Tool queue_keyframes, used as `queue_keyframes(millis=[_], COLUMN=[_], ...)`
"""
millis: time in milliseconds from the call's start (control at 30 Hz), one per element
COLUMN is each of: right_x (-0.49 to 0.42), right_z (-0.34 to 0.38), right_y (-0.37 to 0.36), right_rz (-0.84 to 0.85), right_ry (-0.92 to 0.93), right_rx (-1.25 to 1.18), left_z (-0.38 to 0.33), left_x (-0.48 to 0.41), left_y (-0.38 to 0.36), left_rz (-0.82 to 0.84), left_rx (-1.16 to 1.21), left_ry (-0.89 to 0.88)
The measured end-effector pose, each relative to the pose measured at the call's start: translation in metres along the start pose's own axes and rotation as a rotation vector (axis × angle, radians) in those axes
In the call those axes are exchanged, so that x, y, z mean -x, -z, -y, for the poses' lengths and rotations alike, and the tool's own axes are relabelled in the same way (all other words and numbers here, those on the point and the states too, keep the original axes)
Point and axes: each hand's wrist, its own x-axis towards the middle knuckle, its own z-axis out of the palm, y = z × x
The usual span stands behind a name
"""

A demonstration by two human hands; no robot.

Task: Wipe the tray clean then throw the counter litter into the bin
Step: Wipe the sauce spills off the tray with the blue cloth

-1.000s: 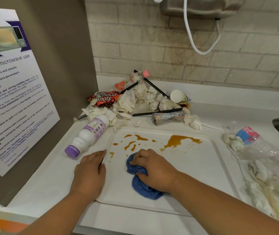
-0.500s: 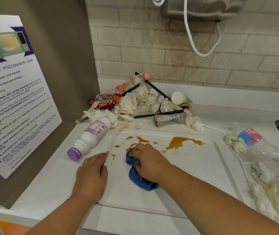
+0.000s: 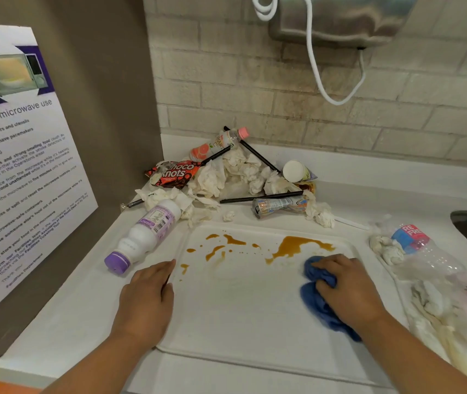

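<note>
White table (image 3: pixel 64 317): tray (image 3: pixel 240 314) near centre, wiping in hand; right hand (image 3: pixel 348 288) fingers (image 3: pixel 330 263) curled round blue cloth (image 3: pixel 316 301) at its right, left hand (image 3: pixel 147 302) flat on left rim; next, cloth over far brown stains (image 3: pixel 297 245).

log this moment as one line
phase: wiping | right hand: grips crumpled blue cloth on white plastic tray | left hand: rests on tray's left rim | brown liquid spill: not yet wiped

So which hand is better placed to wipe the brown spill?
Right: the right hand grips the blue cloth beside the brown spill; the left hand rests on the tray edge, empty.
</note>
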Motion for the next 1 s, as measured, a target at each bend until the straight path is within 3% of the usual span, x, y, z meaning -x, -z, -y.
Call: queue_keyframes(millis=[100, 233, 433, 600, 767, 900, 1000], right_x=[0.008, 0.013, -0.028, -0.041, -0.049, -0.059, -0.062], right_z=[0.015, 0.018, -0.007, -0.006, -0.009, 0.003, 0.005], right_y=[-0.013, -0.005, 0.020, 0.013, 0.017, 0.026, 0.036], right_rz=[-0.027, 0.092, 0.132, 0.181, 0.201, 0.299, 0.337], right_ry=[-0.085, 0.071, -0.319, -0.308, -0.322, -0.245, -0.317], right_rx=[0.035, -0.039, 0.445, 0.303, 0.482, 0.240, 0.378], left_z=[-0.003, -0.004, -0.003, -0.005, -0.003, -0.004, -0.005], left_x=[0.000, 0.001, 0.000, 0.001, 0.001, 0.001, 0.002], left_y=[0.001, 0.001, 0.002, 0.003, 0.002, 0.003, 0.002], left_rz=[-0.004, -0.002, 0.015, 0.012, 0.016, 0.016, 0.006], left_rx=[-0.015, -0.022, -0.005, -0.001, 0.011, 0.009, -0.001], left_ry=[0.005, 0.004, 0.006, 0.013, 0.020, 0.013, 0.003])
